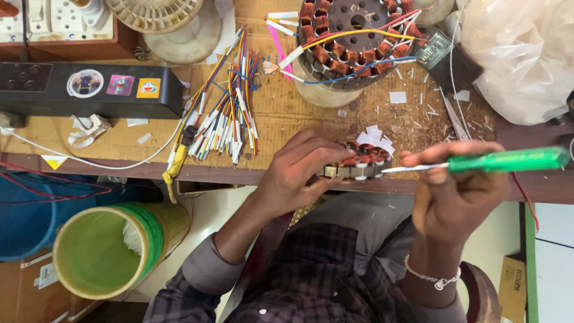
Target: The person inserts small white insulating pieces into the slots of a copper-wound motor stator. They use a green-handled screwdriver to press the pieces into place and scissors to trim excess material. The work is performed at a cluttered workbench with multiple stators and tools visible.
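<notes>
My left hand (299,170) grips a small round motor stator (362,162) with copper windings and white paper slips sticking out of its slots, held just over the near edge of the workbench (287,113). My right hand (457,194) holds a screwdriver with a green translucent handle (508,160). Its metal tip points left and touches the stator's right side.
A bigger wound stator (353,36) with coloured leads sits on a pale drum at the back. A bundle of coloured wires (224,119) lies left of centre, beside a long black box (89,90). A clear plastic bag (526,54) is at right. A green-lined tube (104,251) stands below the bench.
</notes>
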